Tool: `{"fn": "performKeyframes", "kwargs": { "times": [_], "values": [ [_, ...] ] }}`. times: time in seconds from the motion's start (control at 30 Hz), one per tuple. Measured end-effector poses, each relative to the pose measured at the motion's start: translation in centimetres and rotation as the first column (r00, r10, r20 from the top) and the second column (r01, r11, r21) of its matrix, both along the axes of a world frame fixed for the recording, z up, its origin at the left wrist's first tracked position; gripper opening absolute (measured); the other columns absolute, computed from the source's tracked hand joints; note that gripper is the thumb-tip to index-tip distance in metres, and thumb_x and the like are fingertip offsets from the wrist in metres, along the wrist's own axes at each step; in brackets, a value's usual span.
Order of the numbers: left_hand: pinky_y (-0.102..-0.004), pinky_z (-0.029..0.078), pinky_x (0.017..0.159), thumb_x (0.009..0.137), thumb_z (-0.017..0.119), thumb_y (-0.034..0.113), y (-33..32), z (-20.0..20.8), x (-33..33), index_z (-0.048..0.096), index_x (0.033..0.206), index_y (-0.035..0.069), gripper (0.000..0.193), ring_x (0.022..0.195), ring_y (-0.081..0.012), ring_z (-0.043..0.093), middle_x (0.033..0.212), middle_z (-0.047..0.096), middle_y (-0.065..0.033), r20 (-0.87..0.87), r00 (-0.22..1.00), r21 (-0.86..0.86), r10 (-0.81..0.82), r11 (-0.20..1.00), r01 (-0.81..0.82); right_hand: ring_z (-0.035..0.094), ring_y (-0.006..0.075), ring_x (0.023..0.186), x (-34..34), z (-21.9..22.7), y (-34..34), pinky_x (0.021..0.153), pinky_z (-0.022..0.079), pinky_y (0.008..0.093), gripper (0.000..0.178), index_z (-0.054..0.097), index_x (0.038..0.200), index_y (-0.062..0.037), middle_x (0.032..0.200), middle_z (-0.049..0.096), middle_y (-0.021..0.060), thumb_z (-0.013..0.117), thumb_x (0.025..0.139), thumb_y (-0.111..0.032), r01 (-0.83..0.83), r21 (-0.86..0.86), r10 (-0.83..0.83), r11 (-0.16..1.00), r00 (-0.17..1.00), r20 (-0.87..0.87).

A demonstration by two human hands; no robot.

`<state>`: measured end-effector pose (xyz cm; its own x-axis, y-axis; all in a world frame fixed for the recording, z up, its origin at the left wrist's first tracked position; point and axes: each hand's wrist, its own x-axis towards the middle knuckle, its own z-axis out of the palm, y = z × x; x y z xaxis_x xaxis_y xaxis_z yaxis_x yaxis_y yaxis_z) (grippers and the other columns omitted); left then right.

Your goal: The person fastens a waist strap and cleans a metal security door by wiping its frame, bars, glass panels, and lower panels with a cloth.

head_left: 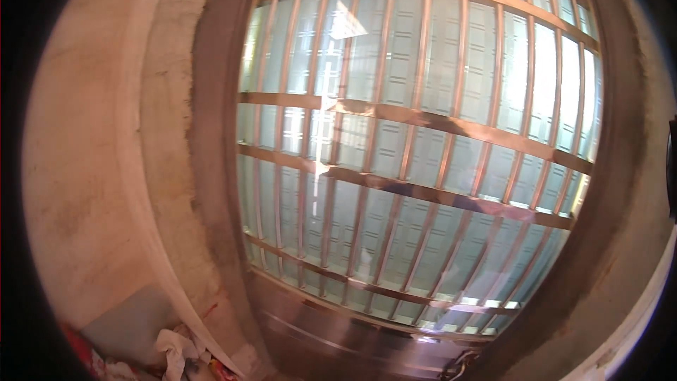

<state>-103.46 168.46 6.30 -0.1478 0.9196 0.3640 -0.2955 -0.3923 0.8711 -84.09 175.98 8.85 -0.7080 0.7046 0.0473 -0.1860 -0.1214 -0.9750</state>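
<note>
Neither my left hand nor my right hand shows in the head view. Ahead of me is a tall glazed panel with a metal grille of upright bars and flat crossbars. Pale blue-green glass with rows of short dashes shows between the bars, with bright reflections on it. Below the grille runs a brownish metal lower panel. At its lower right corner sits a small dark metallic thing, too unclear to name.
A brown frame surrounds the grille. Stained beige wall rises on the left, with more wall on the right. Crumpled whitish cloth and red items lie at lower left. Something dark shows at the right edge.
</note>
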Motion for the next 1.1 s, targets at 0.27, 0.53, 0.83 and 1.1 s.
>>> {"fn": "performKeyframes", "kwargs": {
  "times": [0.27,0.53,0.83,1.1],
  "values": [
    [-0.0294,0.050,0.078,0.090,0.062,0.012,-3.5,-5.4,-1.8,0.058,0.119,0.006,0.030,0.088,-0.0140,0.058,0.099,0.060,-0.0039,0.073,0.997,-0.251,-0.016,0.967,0.034,0.061,0.0325,0.100,-2.5,24.0,4.6,0.089,0.047,0.0400,0.047,0.052,0.114,0.0038,0.108,0.060,0.0192,0.067,0.071,-0.005,0.251,0.933,-0.427,0.256,0.896,-0.124],
    [-0.0294,0.050,0.073,0.092,0.064,0.018,-7.6,-3.1,-7.9,0.060,0.114,0.007,0.025,0.082,-0.0127,0.057,0.094,0.060,-0.0027,0.109,0.991,-0.401,-0.078,0.909,0.116,0.062,0.0322,0.107,-12.6,58.0,5.0,0.091,0.050,0.0384,0.038,0.055,0.126,-0.0042,0.116,0.062,0.0193,0.054,0.088,-0.002,0.419,0.508,-0.247,-0.753,0.536,-0.807],
    [-0.0289,0.047,0.075,0.093,0.062,0.026,-8.3,-0.9,-16.7,0.058,0.116,0.011,0.028,0.087,-0.0130,0.057,0.098,0.060,-0.0018,0.199,0.971,-0.460,-0.132,0.862,0.212,0.058,0.0353,0.106,-28.2,61.8,7.4,0.088,0.048,0.0449,0.034,0.065,0.110,-0.0094,0.112,0.063,0.0127,0.059,0.076,-0.006,0.295,0.154,0.014,-0.943,0.497,-0.868],
    [-0.0287,0.048,0.076,0.092,0.063,0.025,-8.8,-4.6,-21.9,0.059,0.116,0.007,0.031,0.087,-0.0137,0.058,0.096,0.061,-0.0032,0.208,0.970,-0.575,-0.125,0.786,0.225,0.056,0.0365,0.111,-42.1,36.8,8.0,0.099,0.044,0.0454,0.036,0.062,0.106,-0.0014,0.115,0.059,0.0173,0.061,0.070,-0.002,0.177,0.668,-0.063,-0.723,0.946,-0.319]
  ]
}}
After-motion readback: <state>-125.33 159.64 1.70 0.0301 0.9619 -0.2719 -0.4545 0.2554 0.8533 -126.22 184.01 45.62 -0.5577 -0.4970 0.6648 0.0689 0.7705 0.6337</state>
